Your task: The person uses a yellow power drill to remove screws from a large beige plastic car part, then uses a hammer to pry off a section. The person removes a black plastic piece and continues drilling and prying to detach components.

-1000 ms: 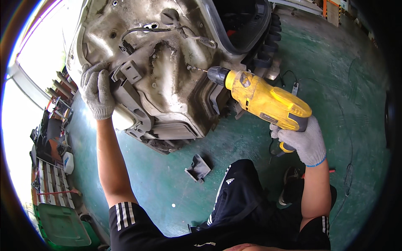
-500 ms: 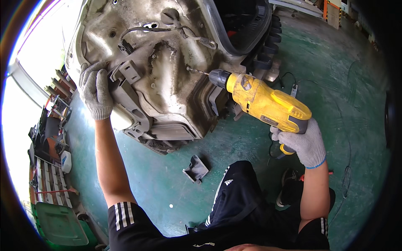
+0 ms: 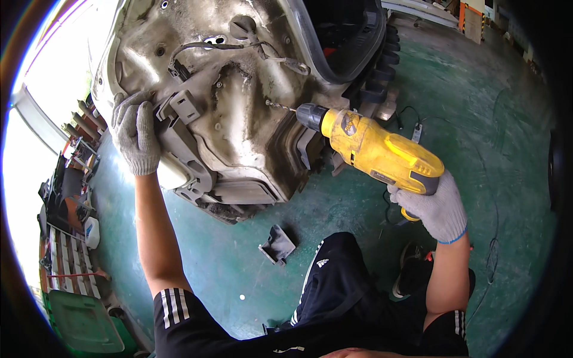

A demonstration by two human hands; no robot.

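Drilling seemed in hand: our right grip (image 3: 439, 209) was clamped on the yellow drill (image 3: 382, 148), right of centre, bit (image 3: 282, 107) angled at the metal shell (image 3: 239, 134), upper centre; contact unclear. We judged steady alignment was called for. Left grip (image 3: 135, 131) lay over the shell's left edge, closure unclear. Open floor (image 3: 462, 89) lay right.

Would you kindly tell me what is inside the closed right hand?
The right hand grips the yellow drill by its handle; a small yellow part of it shows below the fingers. The rest is covered by the hand, so the finger placement there cannot be seen.
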